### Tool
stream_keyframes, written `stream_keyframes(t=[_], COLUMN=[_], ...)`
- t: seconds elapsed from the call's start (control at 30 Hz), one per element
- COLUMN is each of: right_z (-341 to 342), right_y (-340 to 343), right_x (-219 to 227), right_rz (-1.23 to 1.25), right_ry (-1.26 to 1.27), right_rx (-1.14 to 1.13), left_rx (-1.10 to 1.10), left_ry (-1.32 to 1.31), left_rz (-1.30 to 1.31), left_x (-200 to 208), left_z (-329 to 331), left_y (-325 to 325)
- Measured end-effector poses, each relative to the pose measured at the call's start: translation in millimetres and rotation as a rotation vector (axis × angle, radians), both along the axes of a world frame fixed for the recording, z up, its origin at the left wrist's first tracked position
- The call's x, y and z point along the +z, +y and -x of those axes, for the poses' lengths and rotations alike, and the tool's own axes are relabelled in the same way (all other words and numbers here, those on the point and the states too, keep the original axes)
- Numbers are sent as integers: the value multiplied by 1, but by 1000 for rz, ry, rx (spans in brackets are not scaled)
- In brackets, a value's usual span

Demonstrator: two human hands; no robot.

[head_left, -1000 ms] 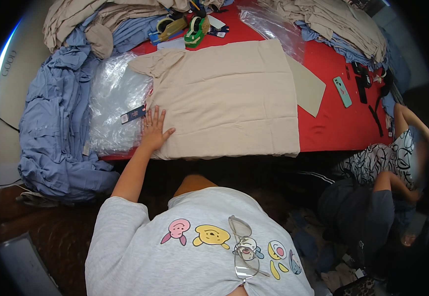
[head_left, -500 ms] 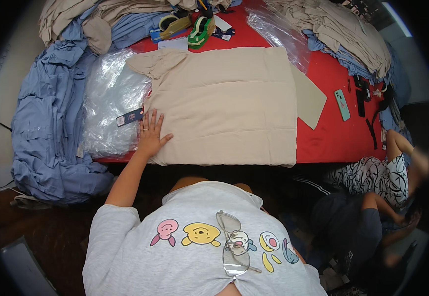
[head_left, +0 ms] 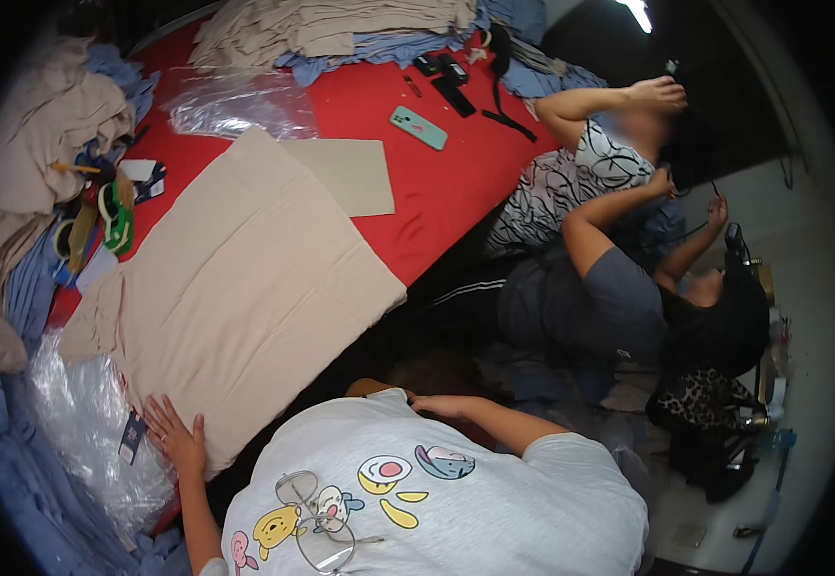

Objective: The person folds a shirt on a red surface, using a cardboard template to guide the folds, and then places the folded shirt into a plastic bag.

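Note:
A beige garment [head_left: 245, 269], which looks like a shirt, lies folded and spread over the near edge of the red table. My left hand [head_left: 176, 437] rests flat on its lower left edge, fingers spread. Beside those fingertips is a dark hang tag [head_left: 131, 437], by a stack of clear plastic bags [head_left: 91, 422]. Off the table, my right hand [head_left: 437, 405] is at my waist by the hem of my grey shirt; its fingers are mostly hidden. A greyish-beige board [head_left: 345, 178] sticks out from beneath the garment's far side.
Beige clothes [head_left: 341, 29] are piled along the far edge, blue clothes [head_left: 0, 470] at left. A green tape dispenser [head_left: 117, 216], a clear plastic sheet [head_left: 235, 101] and a teal phone [head_left: 418, 128] lie on the red table [head_left: 437, 192]. Two people [head_left: 581, 298] sit at right.
My view has swung to the right, so the table appears turned and the people show more fully. My right hand has come into view at my waist. My left hand stays on the garment.

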State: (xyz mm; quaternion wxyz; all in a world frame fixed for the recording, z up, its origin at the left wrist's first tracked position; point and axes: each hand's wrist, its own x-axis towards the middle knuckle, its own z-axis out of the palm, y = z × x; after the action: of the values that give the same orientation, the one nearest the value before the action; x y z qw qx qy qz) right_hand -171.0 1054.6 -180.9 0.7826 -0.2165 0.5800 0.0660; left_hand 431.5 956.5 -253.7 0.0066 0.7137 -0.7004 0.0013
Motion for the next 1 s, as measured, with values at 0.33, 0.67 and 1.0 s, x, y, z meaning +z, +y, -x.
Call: stream_keyframes(t=[0.33,0.67,1.0], right_z=[-25,-31,-176], right_y=[40,-116,-465], right_x=[43,42,36], right_rz=[382,1164,1609], right_ry=[525,552,516], right_rx=[335,-315,241], left_rx=[-13,206,900], left_ry=[35,524,922], left_rz=[-63,372,489], left_x=[9,55,17], left_z=[7,-24,-148], left_y=[-6,-98,-267])
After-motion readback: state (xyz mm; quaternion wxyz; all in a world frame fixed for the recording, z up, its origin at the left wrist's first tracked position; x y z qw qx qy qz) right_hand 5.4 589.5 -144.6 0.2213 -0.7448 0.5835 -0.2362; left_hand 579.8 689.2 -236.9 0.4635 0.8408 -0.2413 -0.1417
